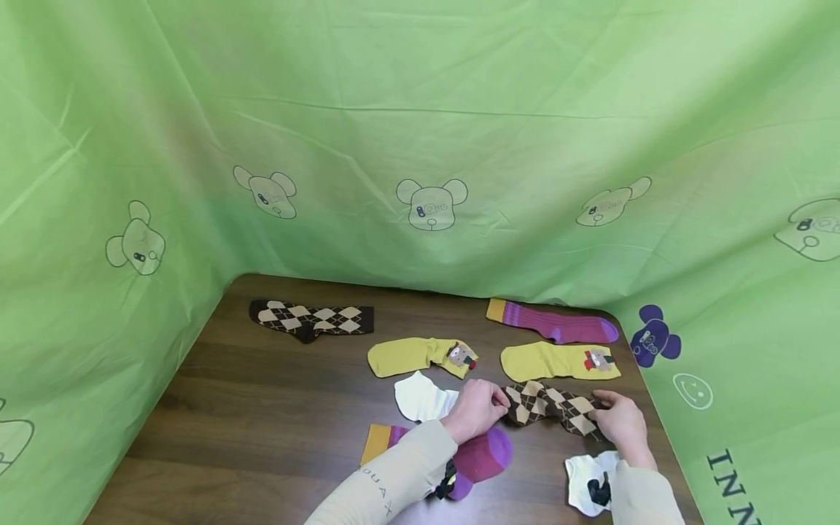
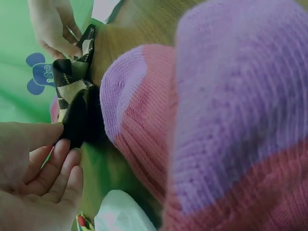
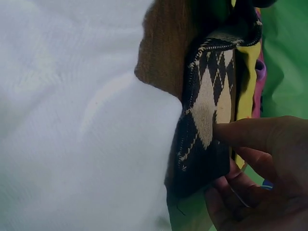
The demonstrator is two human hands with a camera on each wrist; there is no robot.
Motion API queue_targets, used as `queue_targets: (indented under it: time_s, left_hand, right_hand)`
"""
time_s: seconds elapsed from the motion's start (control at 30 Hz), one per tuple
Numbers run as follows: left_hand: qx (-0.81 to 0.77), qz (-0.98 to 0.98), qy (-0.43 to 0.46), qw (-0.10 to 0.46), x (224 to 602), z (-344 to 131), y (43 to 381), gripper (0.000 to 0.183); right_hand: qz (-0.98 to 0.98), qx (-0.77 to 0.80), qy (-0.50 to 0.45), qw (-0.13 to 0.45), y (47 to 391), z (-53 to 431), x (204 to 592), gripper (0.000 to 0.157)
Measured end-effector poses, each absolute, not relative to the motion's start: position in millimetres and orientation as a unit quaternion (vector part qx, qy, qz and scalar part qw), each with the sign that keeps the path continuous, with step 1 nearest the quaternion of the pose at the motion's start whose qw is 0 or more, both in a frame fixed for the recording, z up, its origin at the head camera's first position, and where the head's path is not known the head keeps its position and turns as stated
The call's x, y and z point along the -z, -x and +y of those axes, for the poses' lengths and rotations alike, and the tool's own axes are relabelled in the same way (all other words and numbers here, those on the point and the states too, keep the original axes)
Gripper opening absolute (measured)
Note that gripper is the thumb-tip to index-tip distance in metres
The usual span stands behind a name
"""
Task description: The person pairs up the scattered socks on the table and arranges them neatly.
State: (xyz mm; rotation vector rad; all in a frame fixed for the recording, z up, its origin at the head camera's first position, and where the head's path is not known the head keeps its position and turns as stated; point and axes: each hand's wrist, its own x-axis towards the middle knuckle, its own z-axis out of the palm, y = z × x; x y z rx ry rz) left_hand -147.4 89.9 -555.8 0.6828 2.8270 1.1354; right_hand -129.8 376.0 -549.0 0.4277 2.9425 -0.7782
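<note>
A brown-and-beige argyle sock (image 1: 547,407) stretches between both hands at the right of the table in the head view. My left hand (image 1: 477,410) pinches its left end between thumb and fingers, as the left wrist view shows on the dark fabric (image 2: 79,115). At the cuff end, my right hand (image 1: 622,423) grips the sock with the thumb on top of the diamond pattern (image 3: 207,106). The sock looks slightly lifted and twisted in the middle. Under the left forearm lies a purple sock (image 1: 482,456), partly hidden. A white ankle sock (image 1: 420,397) lies beside the left hand.
The matching argyle sock (image 1: 311,319) lies at the table's far left. Two yellow socks (image 1: 400,357) with animal faces and another purple sock (image 1: 558,324) lie toward the back. A white sock (image 1: 580,485) sits by the right sleeve. Green cloth (image 1: 420,255) walls the table's back and sides.
</note>
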Motion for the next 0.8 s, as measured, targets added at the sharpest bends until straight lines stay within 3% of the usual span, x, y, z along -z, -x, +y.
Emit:
queue_targets:
  time_s: [0.17,0.37,0.57,0.67,0.8]
  left_hand:
    - [-0.391,0.897,-0.204,0.031,558,91,147,0.016]
    - [-0.419,0.884,-0.191,0.083,556,90,148,0.037]
    - [-0.401,0.888,-0.206,0.093,551,88,147,0.017]
    - [-0.378,0.897,-0.224,0.058,548,85,146,0.007]
    - [-0.349,0.907,-0.234,0.019,545,83,146,0.011]
  right_hand:
    - [0.960,0.246,-0.131,0.029,129,373,547,0.045]
    - [0.967,0.230,-0.108,0.035,128,372,542,0.042]
    - [0.968,0.224,-0.107,0.045,128,372,539,0.040]
    - [0.967,0.225,-0.109,0.046,128,373,539,0.039]
    - [0.967,0.228,-0.108,0.043,128,374,541,0.039]
